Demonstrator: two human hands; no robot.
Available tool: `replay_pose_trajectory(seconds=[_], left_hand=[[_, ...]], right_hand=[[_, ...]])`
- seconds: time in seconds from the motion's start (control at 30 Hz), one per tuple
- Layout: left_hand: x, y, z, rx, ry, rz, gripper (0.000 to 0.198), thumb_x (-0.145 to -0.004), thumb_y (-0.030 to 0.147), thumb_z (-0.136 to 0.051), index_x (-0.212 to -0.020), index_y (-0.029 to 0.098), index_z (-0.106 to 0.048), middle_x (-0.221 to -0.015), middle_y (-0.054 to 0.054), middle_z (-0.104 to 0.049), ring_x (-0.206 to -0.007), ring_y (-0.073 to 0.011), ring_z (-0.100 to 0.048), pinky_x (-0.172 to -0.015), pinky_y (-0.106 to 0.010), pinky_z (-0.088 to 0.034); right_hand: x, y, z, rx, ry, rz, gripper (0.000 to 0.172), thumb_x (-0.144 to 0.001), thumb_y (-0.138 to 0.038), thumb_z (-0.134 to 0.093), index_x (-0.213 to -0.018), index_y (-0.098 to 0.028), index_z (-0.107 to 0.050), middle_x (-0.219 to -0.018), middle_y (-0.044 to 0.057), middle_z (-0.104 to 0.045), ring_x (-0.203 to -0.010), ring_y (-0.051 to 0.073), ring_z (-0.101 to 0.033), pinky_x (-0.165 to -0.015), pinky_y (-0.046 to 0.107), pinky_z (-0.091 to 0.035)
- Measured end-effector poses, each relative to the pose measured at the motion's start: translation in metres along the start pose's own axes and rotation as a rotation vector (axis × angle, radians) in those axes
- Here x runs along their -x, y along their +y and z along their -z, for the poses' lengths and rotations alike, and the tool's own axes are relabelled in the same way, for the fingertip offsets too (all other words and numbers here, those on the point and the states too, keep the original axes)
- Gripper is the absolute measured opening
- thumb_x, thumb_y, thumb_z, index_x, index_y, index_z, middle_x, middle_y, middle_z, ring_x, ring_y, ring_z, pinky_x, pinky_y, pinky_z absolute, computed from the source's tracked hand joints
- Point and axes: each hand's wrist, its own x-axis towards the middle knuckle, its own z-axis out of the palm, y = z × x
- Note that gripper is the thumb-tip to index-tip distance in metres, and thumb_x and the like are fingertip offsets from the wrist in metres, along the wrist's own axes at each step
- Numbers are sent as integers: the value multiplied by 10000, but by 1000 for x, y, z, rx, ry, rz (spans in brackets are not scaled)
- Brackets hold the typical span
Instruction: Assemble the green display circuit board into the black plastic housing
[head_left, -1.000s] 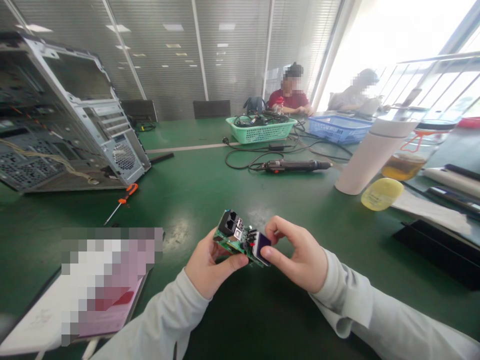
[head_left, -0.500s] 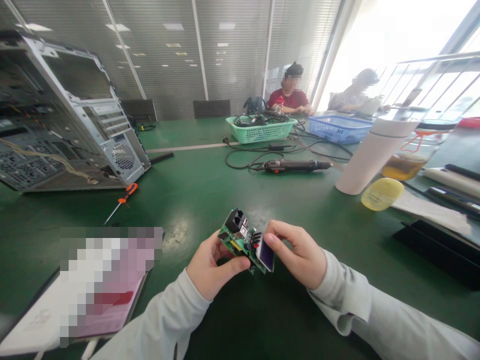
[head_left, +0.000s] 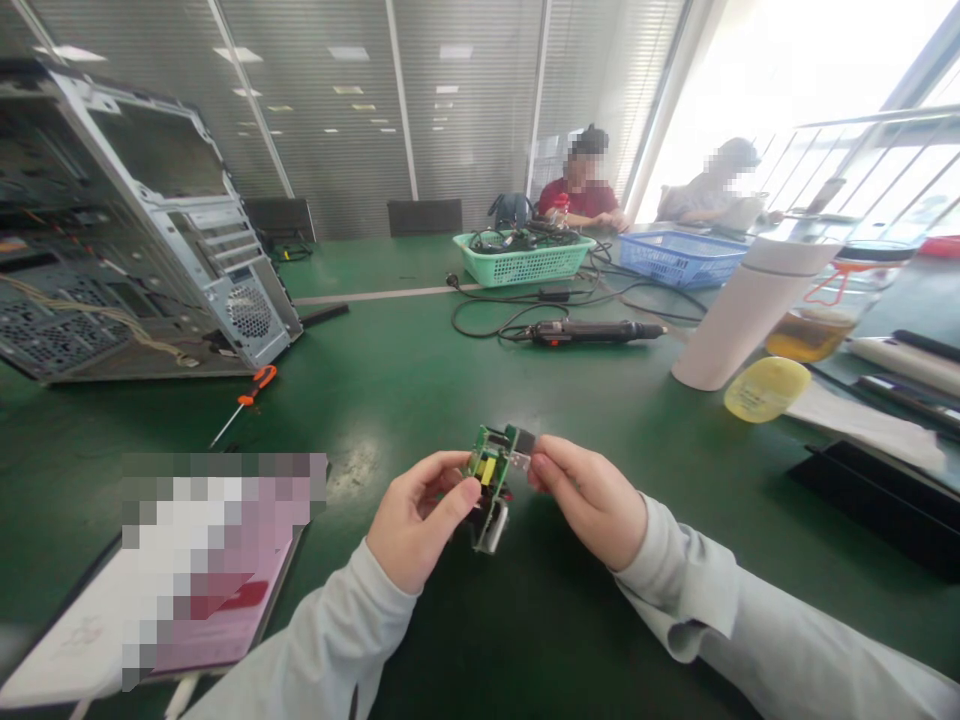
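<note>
A small green circuit board with a yellow component, black ports and a display is held above the green table, turned nearly edge-on. My left hand grips its left side between thumb and fingers. My right hand is closed, with its fingertips pinched at the board's right edge near the port block. The display, at the board's lower end, shows only from its side. My fingers hide parts of the board's edges.
An open computer case stands at left, with an orange-handled screwdriver beside it and a tablet-like screen nearer. A corded electric screwdriver, green basket, blue basket, white tumbler and yellow item lie beyond. Two people sit behind.
The board has turned from showing its display face to nearly edge-on, its ports swinging to the right. My right fingers have moved from the display to the port end.
</note>
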Motion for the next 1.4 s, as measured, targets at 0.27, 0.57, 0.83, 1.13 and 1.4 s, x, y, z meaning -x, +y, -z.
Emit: replay_pose_trajectory(seconds=[0.27,0.57,0.83,1.13,1.4], left_hand=[[4,7,1,-556,57,-282,224,-786,338,-533,-875,176,-660,-702,-13,-593,-645,-158,-573,-584,-261,-459],[7,3,-2,-863,-28,-430,318,-825,417,-489,-997,182,-617,-803,-44,-610,-721,-191,-608,-634,-296,-470],[2,2,0,-827,18,-395,369,-729,348,-627,-1070,217,-577,-942,-56,-604,-878,-228,-589,-771,-357,-484],[-1,1,3,-751,61,-423,302,-727,233,-646,-1022,194,-592,-988,-64,-598,-945,-232,-577,-841,-380,-467],[1,4,4,-831,62,-523,278,-738,212,-622,-1014,200,-586,-1016,-79,-578,-961,-242,-576,-855,-393,-471]], right_hand=[[-1,-5,7,-72,158,-17,307,-987,-407,-351,-1088,-148,-482,-900,65,-518,-820,151,-528,-651,233,-470],[-4,-5,16,156,-149,253,341,-904,-442,-577,-1083,-154,-539,-977,83,-510,-916,193,-482,-805,318,-437],[-2,-4,14,108,-124,195,261,-900,-294,-554,-1091,-150,-451,-1015,96,-457,-899,191,-479,-779,309,-443],[-2,-9,15,146,-82,231,272,-888,-273,-538,-1108,-158,-427,-1009,79,-461,-908,184,-473,-770,299,-441],[-2,-8,13,230,-124,244,271,-875,-251,-574,-1111,-179,-462,-1022,80,-429,-920,203,-456,-768,331,-460]])
